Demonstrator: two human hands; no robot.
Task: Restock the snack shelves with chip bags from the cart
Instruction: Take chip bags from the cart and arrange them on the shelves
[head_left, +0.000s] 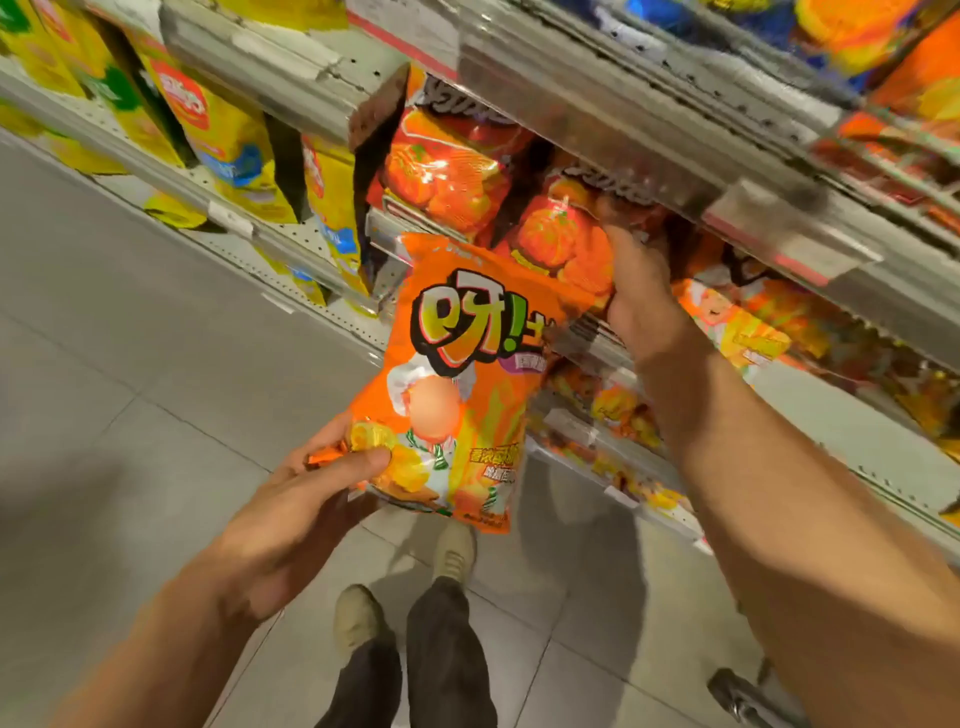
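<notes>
Two hands worked: left hand (291, 499) pinched the orange chip bag (457, 384) by its lower corner, bag upright above the grip; right hand (641, 296) gripped a shelved tomato-print bag (561, 244) beyond it.

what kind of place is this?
Most likely a shop's snack aisle: tiered metal shelves packed with chip bags, price-tag strips on their edges, and a tiled floor.

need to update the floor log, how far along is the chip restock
Done: orange bags already stand on the shelf, yellow bags beside them. In hand: the left hand pinches the lower corner of an orange bag; the right hand reaches among shelved bags. Left: shelving this bag. The cart's load is out of view.
</notes>
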